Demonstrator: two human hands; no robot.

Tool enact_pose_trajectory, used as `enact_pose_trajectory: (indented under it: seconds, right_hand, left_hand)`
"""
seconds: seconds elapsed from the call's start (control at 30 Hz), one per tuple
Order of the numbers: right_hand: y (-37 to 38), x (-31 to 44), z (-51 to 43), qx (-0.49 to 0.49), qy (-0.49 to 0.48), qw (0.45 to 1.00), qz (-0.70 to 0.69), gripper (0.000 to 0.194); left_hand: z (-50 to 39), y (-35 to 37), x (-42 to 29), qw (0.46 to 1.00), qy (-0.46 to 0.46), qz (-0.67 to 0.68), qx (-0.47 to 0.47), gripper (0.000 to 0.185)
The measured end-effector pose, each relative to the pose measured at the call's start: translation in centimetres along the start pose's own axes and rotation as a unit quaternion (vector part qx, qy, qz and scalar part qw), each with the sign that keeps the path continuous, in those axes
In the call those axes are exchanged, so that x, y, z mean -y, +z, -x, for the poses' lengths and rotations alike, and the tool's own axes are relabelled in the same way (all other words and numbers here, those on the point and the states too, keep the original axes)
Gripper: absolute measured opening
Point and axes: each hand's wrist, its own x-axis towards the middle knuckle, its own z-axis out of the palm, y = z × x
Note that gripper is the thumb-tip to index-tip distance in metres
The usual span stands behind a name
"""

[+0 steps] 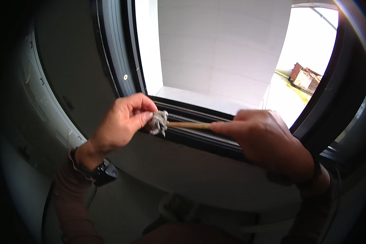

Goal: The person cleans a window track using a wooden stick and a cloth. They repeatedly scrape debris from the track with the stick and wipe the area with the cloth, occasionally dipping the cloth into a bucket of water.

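Observation:
Between thumb and fingers, my left hand (122, 122) pinches a crumpled greyish rag (159, 122). A slim wooden stick (189, 125) runs from the rag to my right hand (259, 137), which grips its other end with the forefinger laid along it. The stick's left tip is hidden at the rag, so I cannot tell whether it is inside or behind. Both hands are held over the bottom track (198, 134) of a dark metal window frame (122, 52). The rag hangs at the track's left end, near the frame's corner.
Beyond the opening stand a pale panelled wall (219, 45) and a rusty, reddish object (306, 79) on the ground. A grey panelled door-like surface (45, 103) lies at left. Below, in shadow, sits a dim container (178, 206). Both wrists wear dark bands, the left with a small box (107, 174).

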Motion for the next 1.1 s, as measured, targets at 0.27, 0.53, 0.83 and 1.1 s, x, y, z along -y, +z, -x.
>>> enact_pose_trajectory:
  seconds: [0.27,0.53,0.83,1.1]
  right_hand:
    - [3.2,5.7,10.7,0.009,0.166,0.977,-0.133,0.024]
    - [11.6,20.0,23.1,-0.107,0.489,0.834,-0.234,0.032]
    - [19.4,38.2,30.9,-0.373,0.794,0.445,-0.179,0.03]
    - [31.8,47.6,42.4,-0.515,0.843,0.124,-0.095,0.032]
  left_hand:
    - [7.4,5.5,8.6,0.895,-0.151,0.402,0.119,0.015]
    - [11.2,15.0,17.6,0.744,-0.243,0.529,0.328,0.022]
    - [16.4,25.1,18.0,0.605,-0.358,0.524,0.481,0.023]
    - [28.0,43.7,26.3,0.494,-0.444,0.426,0.614,0.037]
